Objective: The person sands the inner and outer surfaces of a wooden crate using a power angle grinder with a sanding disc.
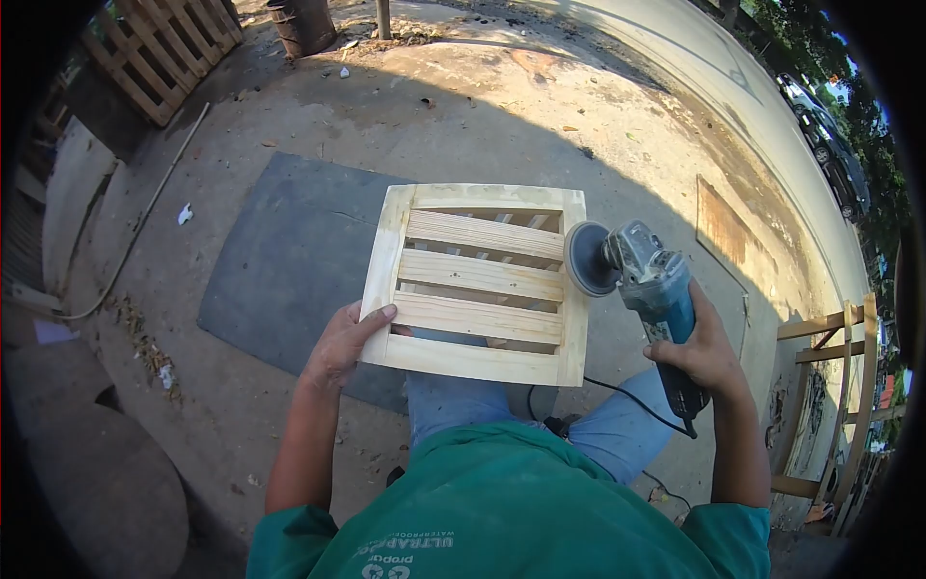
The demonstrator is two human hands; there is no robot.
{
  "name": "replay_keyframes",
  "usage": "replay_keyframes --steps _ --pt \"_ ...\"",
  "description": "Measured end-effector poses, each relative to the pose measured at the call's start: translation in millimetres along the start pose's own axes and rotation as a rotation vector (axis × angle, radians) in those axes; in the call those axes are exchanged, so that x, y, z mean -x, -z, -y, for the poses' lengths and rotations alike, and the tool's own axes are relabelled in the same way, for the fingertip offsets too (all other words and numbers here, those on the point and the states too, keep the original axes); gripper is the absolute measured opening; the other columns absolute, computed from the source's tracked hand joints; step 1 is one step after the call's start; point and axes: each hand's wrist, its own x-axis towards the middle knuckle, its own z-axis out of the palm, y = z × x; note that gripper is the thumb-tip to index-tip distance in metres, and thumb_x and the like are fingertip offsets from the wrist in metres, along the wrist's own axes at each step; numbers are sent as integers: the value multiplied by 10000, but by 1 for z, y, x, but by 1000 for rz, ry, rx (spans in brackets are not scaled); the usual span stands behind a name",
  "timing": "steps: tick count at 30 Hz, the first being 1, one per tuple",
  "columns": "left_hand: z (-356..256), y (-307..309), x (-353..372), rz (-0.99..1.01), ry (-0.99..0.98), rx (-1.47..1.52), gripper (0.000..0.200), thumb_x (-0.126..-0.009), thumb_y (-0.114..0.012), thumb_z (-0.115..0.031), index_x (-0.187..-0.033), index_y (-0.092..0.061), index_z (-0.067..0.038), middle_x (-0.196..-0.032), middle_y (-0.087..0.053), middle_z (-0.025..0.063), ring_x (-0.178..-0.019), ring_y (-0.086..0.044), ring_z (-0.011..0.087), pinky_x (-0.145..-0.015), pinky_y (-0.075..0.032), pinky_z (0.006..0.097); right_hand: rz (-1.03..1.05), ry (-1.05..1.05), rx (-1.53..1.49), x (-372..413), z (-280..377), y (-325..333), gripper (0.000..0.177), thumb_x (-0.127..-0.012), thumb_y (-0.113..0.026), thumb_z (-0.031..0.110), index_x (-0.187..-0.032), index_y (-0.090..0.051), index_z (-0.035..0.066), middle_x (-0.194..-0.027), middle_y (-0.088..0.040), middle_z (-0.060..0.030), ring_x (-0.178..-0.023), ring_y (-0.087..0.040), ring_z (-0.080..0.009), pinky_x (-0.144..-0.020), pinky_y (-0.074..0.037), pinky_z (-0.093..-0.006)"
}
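My left hand [345, 340] grips the lower left corner of a pale slatted wooden frame [479, 275], thumb on top and fingers hidden underneath. The frame is held over my lap, with several slats running across it. In my right hand [709, 352] is an angle grinder [664, 289] with a blue-green body, my fingers wrapped round its handle. Its round dark disc [590, 259] overlaps the right side rail of the frame in this view. From the grinder's lower end a black cord [617, 390] runs back across my legs.
A dark flat mat [289, 261] lies on the concrete ground. Slatted pallets [159, 58] lean at the upper left, near a rusty barrel [302, 27]. A wooden frame structure [839, 405] stands at the right. A long thin pole [154, 207] lies at left.
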Motion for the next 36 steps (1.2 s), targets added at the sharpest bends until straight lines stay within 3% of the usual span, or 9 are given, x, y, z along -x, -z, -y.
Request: replay_keyframes --steps 4,7,10,13,15,20,26,29,36 --pt "-3 -2 5 -43 -54 -59 433 -942 -721 -275 -1221 -610 37 -1049 -721 131 -944 -683 183 -869 -538 334 6 1 20 28 -7 -1 912 -614 -825 142 -1429 -453 -29 -1267 -621 -169 -1192 -592 -272 -1067 -422 -377" --pt "1 -18 19 -775 -682 -991 390 -921 -742 -249 -1169 -617 26 -1062 -685 120 -994 -650 203 -912 -515 343 28 -49 64 48 -12 -2 886 -609 -825 149 -1403 -469 -23 -1260 -628 -199 -1204 -601 -297 -1061 -431 -393" --pt "-15 -59 60 -427 -769 -677 344 -934 -714 -220 -1166 -627 18 -1062 -658 89 -1040 -621 181 -937 -491 346 67 -87 139 62 -14 -7 879 -605 -824 157 -1388 -467 -20 -1221 -641 -219 -1175 -618 -336 -1037 -447 -413" --pt "-3 -102 78 405 -206 -247 335 -987 -669 -266 -1177 -630 7 -1131 -651 107 -1090 -600 165 -990 -461 344 103 -30 275 64 -18 -21 896 -596 -821 176 -1387 -447 -21 -1139 -667 -230 -1068 -658 -408 -978 -484 -444" --pt "14 -132 73 693 -9 -188 480 -1032 -596 -370 -1319 -554 11 -1222 -630 135 -1192 -575 194 -1029 -453 355 148 16 309 56 -10 -34 914 -603 -808 190 -1403 -420 -22 -1073 -674 -252 -1011 -660 -461 -919 -505 -466" --pt "23 -166 65 663 135 81 756 -1054 -497 -502 -1552 -239 5 -1477 -434 165 -1375 -448 247 -1135 -395 395 257 112 401 17 37 -69 914 -635 -783 207 -1426 -387 -23 -1027 -674 -296 -993 -665 -485 -880 -517 -476" --pt "4 -155 59 320 31 584 718 -1063 -466 -511 -1522 -257 1 -1434 -439 135 -1313 -494 200 -1118 -427 389 466 214 393 -25 105 -112 844 -678 -761 213 -1403 -399 -22 -934 -685 -299 -896 -684 -478 -821 -526 -504" --pt "2 -155 59 301 -56 718 706 -1064 -454 -518 -1513 -255 -11 -1395 -453 116 -1283 -505 167 -1099 -446 371 506 282 513 -33 127 -123 820 -687 -765 212 -1393 -410 -10 -922 -690 -293 -914 -683 -482 -818 -526 -511" --pt "2 -188 51 380 33 692 751 -1056 -453 -544 -1523 -222 -4 -1394 -448 114 -1284 -499 164 -1082 -455 353 473 219 477 -30 105 -99 851 -661 -802 216 -1391 -412 21 -1000 -700 -282 -969 -672 -491 -848 -534 -509"
